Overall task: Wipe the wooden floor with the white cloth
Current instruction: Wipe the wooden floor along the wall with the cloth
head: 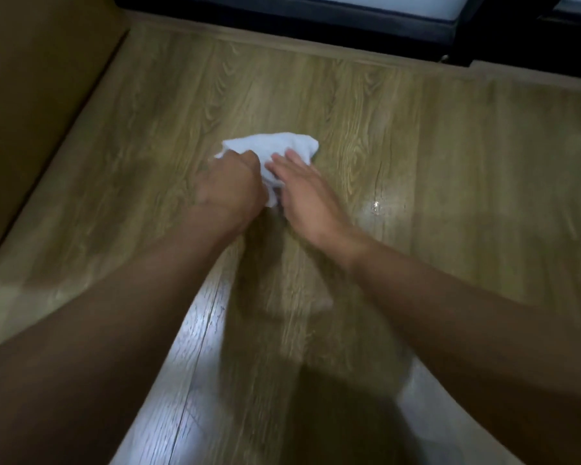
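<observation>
Both hands out ahead of me, low over the olive-brown wood-grain plank floor (366, 129). Crumpled white cloth (275, 146) lies on the floor right at the fingertips, bunched, long axis running roughly left to right across both hands, with a tail of fabric trailing back between them.

Left hand (230, 186): curled into a fist, knuckles up, clamped on the left end of the cloth; fabric shows just beyond and beside the knuckles. Right hand (302, 189): flat and spread, fingers straight, palm down, laid on the right part of the cloth, pressing rather than gripping, as far as I can tell. The two hands sit close, only the fold of cloth between them.

The cloth bulk lies just forward of both hands, away from my body. Neither hand is clearly nearer; the left has the actual hold, so I judge it would steer a stroke while the right supplies pressure.

A small wet glint (376, 206) sits on the boards to the right of the right hand, near but apart from the cloth. If that is the target, the next sweep would go rightward along the cloth's long axis. Frame slightly blurred; dark window frame (349, 15) well beyond the hands, tan panel (31, 112) far to the left
</observation>
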